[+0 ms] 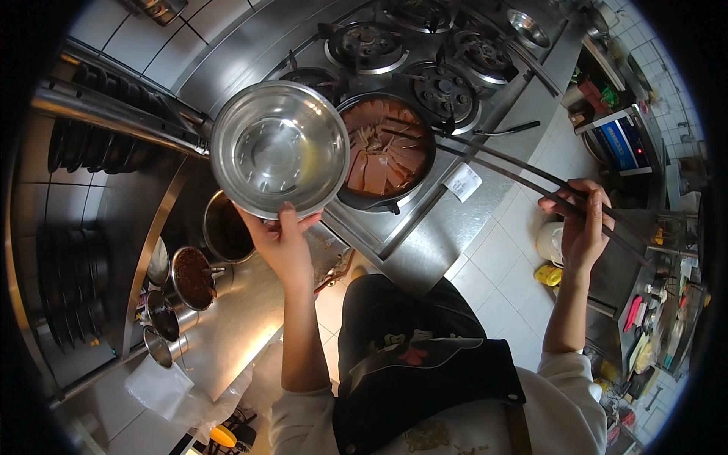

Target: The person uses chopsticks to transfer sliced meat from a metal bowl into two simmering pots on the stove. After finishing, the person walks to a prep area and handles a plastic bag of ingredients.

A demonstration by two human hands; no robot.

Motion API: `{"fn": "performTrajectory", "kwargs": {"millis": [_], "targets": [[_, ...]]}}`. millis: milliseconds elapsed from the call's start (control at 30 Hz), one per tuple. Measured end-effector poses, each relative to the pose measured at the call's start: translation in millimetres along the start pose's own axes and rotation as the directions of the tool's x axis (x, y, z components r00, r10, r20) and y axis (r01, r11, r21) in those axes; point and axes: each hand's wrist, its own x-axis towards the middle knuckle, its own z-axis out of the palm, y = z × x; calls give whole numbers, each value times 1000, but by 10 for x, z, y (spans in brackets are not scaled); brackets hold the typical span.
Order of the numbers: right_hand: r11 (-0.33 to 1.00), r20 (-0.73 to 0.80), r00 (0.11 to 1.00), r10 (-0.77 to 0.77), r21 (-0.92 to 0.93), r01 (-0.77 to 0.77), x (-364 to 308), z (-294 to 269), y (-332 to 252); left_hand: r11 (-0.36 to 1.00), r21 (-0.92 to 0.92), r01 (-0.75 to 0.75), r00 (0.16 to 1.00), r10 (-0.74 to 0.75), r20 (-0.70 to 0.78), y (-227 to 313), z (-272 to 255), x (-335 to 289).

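My left hand (282, 246) grips the near rim of a shiny metal bowl (235, 152), thumb over the edge. A yellowish film or a little liquid shows inside it. The bowl is held beside a black pan (433, 161) on the stove and overlaps its left edge. Flat reddish-brown slices (373, 176) fan around the pan, with a small heap of paler pieces (373, 139) in the middle. Far to the right, my right hand (580, 224) is closed around a pair of long dark chopsticks (523, 179). Their tips reach over the pan to the heap; whether they touch it, I cannot tell.
Several gas burners (442, 92) lie beyond the pan. A white paper slip (462, 182) rests on the steel edge. At left, pots of dark sauce (193, 278) stand by racks of black dishes (72, 280). A small metal bowl (528, 29) sits far right; a lit screen (623, 142) is beyond.
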Motion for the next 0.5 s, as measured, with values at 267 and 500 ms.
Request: {"fn": "performTrajectory", "kwargs": {"millis": [267, 500], "targets": [[989, -15, 990, 140, 41, -139, -145, 176, 288, 997, -73, 11, 999, -14, -40, 154, -232, -58], [995, -122, 991, 50, 91, -39, -329, -1, 26, 994, -102, 26, 996, -33, -77, 281, -424, -186]]}}
